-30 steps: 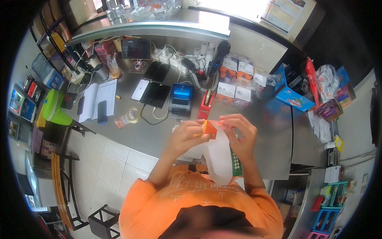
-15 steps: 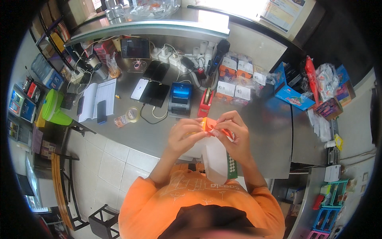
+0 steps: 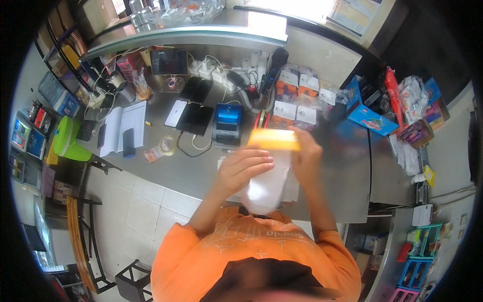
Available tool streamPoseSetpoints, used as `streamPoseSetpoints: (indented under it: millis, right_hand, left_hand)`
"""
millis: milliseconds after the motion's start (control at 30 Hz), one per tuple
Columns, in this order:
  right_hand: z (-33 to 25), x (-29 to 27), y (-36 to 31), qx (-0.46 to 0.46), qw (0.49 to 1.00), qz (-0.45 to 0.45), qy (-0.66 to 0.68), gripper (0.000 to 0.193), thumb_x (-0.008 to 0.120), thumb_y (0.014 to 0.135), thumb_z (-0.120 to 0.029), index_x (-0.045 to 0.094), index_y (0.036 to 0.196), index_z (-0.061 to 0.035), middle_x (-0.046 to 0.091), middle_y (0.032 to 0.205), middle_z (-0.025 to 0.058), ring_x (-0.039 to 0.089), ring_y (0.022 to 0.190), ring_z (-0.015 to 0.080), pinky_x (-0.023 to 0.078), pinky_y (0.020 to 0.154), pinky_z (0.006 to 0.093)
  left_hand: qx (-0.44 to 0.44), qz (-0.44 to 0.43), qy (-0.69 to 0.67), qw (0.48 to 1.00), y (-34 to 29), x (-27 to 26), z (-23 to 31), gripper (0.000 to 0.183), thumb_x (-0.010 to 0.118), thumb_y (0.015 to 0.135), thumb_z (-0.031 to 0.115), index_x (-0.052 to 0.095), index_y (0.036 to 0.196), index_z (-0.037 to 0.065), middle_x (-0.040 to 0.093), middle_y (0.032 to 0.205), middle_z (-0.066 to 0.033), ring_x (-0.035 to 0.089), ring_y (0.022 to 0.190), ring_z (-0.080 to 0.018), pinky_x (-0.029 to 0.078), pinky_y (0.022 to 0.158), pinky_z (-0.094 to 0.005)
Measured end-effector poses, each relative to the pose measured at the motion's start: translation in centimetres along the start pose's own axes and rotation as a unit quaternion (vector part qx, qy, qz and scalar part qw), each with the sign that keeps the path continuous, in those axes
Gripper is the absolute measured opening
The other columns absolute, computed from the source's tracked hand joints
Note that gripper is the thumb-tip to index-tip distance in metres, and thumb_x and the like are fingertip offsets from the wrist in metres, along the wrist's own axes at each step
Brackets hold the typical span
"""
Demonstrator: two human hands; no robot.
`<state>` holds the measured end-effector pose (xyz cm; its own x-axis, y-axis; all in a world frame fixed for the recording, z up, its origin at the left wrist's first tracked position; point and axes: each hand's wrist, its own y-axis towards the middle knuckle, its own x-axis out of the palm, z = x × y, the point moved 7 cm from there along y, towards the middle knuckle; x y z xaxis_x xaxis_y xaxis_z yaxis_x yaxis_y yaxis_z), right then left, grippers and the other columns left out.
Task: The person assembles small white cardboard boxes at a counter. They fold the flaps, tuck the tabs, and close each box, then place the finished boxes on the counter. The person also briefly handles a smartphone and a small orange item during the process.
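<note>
Above the near edge of the counter I hold a folding paper carton (image 3: 267,186). Its broad white face hangs down toward me, and a yellow-orange panel (image 3: 274,139), smeared by motion, runs across its top. My left hand (image 3: 245,170) grips the left side with its fingers bent over the white face. At the upper right corner, my right hand (image 3: 307,155) is blurred, its fingers closed about the end of the orange panel. Just beyond the carton is a red tape dispenser (image 3: 261,120), partly hidden by it.
A blue-topped label printer (image 3: 228,123) stands left of the dispenser. Several orange-and-white cartons (image 3: 285,111) sit at the back. Phones (image 3: 197,120), a tape roll (image 3: 167,146) and an open notebook (image 3: 114,128) lie to the left. A blue box (image 3: 371,121) stands right.
The carton has turned so its white face shows more and its green patterned side is gone from view. Both hands, close together before, have moved apart, the right one slightly outward.
</note>
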<state>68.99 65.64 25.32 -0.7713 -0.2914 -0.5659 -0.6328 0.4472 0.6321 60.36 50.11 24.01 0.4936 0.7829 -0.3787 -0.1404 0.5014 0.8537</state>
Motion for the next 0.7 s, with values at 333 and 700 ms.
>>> streamPoseSetpoints:
  millis: [333, 700]
  right_hand:
    - [8.4, 0.6, -2.0, 0.224, 0.949, -0.024, 0.219, 0.043, 0.060, 0.096, -0.024, 0.056, 0.129, 0.0030, 0.071, 0.102, 0.0110, 0.066, 0.077, 0.0192, 0.053, 0.077, 0.0320]
    - [4.1, 2.6, -5.0, 0.239, 0.886, -0.236, 0.320, 0.039, 0.063, 0.093, -0.022, 0.062, 0.121, 0.0047, 0.073, 0.098, 0.0168, 0.069, 0.095, 0.0251, 0.051, 0.087, 0.0328]
  left_hand:
    - [-0.099, -0.052, 0.032, 0.993, -1.3, -0.1, -3.3, 0.015, 0.059, 0.084, 0.002, 0.070, 0.093, 0.006, 0.069, 0.093, -0.0074, 0.064, 0.096, -0.0207, 0.030, 0.114, -0.0512]
    - [-0.355, -0.030, -0.243, 0.902, -3.9, 2.3, -5.4, 0.026, 0.056, 0.093, 0.008, 0.060, 0.116, -0.003, 0.070, 0.088, -0.0146, 0.066, 0.085, -0.0181, 0.050, 0.078, -0.0280]
